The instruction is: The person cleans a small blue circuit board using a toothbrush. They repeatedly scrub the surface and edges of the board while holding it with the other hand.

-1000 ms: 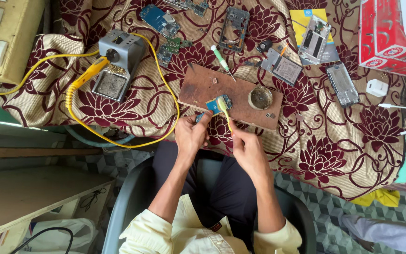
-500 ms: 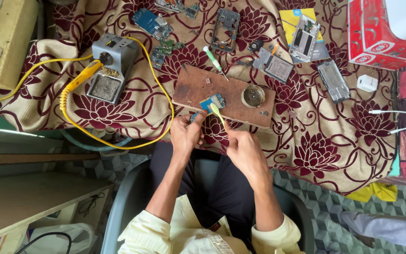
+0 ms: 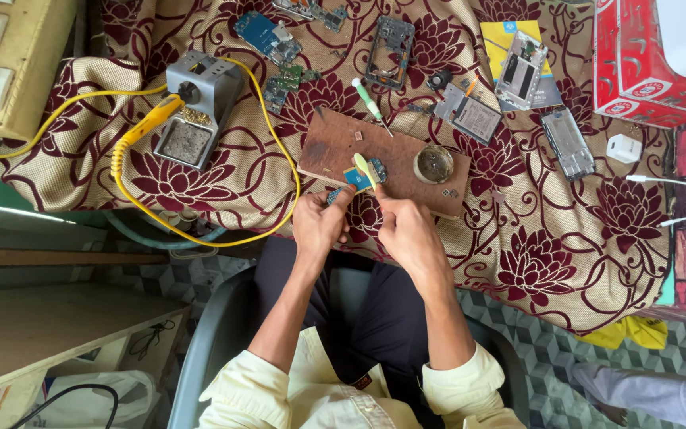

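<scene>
Two hands (image 3: pixel 321 224) (image 3: pixel 406 232), small blue circuit board (image 3: pixel 356 179) seemingly at their grip.

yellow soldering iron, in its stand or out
In its stand: the yellow soldering iron rests with its tip in the grey stand, away from both hands.

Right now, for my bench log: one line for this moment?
left hand: steadies small circuit board | right hand: holds pale-green tool | on: wooden block

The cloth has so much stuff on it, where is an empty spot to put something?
Bare cloth lies right of the wooden board, below the phone frame. Another patch sits left of the soldering stand. The top is crowded with phone parts.
</scene>
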